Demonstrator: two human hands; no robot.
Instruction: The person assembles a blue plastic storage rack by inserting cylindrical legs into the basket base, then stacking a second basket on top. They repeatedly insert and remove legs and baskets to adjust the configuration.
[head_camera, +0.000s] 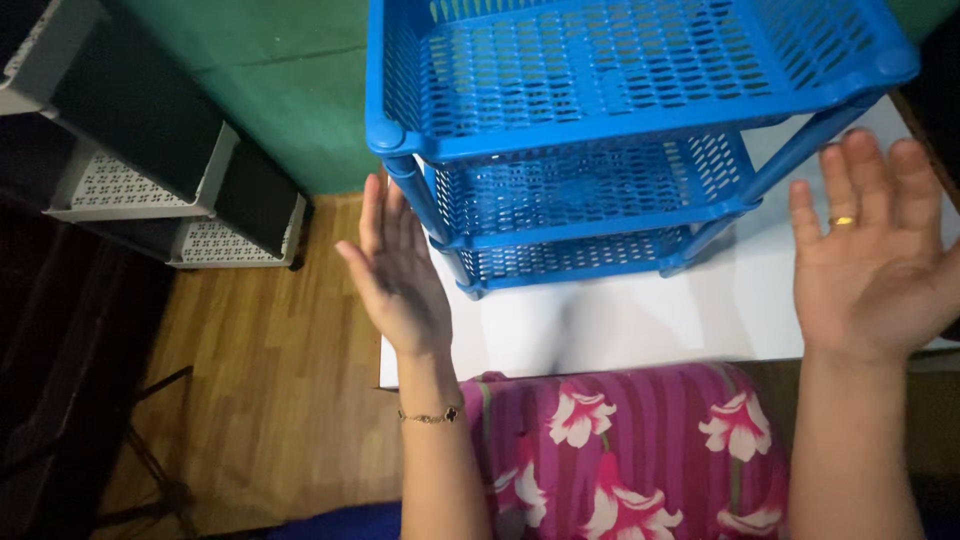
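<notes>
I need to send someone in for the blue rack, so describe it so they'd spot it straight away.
Start at the white table in front of the green wall. On it stands the blue rack, between the open left hand and right hand, neither touching it. It is bright blue plastic with three perforated tiers on round posts, unlike the grey-and-black shelf unit on the wooden floor.

left hand (400, 275): open, empty, fingers straight and together, pointing up and away, palm turned inward toward the right.
left wrist: thin bracelet with a dark charm, forearm rising from bottom of view.
right hand (875, 250): open, empty, palm facing the camera, fingers slightly spread and upright, gold ring on one finger.
spacing: hands well apart, roughly level, touching nothing.
</notes>
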